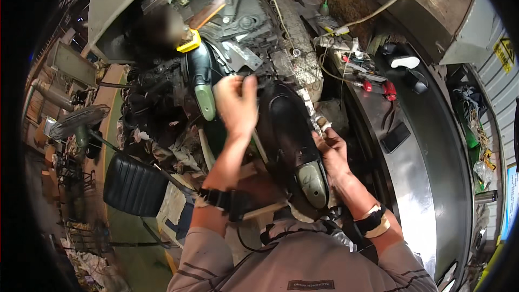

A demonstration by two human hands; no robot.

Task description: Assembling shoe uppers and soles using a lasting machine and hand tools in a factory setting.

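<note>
A long black leather shoe, fitted on a grey-green last whose smooth heel block is left exposed, is set lengthwise between the two hands, with its toe end pointed toward the machine and the block toward the wearer. The left hand is raised in the gap between this shoe and a second black leather shoe, which is mounted farther left on a pale-green last. The left hand is blurred; its fingers are partly curled and its thumb is stood apart, and whether anything is gripped cannot be made out. The right hand is placed just beside the nearer shoe's right side, its fingers bent close together against a small pale-and-brown fitting; whether that fitting is gripped or only touched cannot be judged. At the upper end of the second shoe, a bright yellow block-like part is seen on the dark, grimy metal machine. Black straps are worn on both forearms. On the right, a black smartphone is laid on a curved stainless-steel counter, and a red-bodied tool is placed farther up. On the left, a ribbed black padded seat is seen.
</note>
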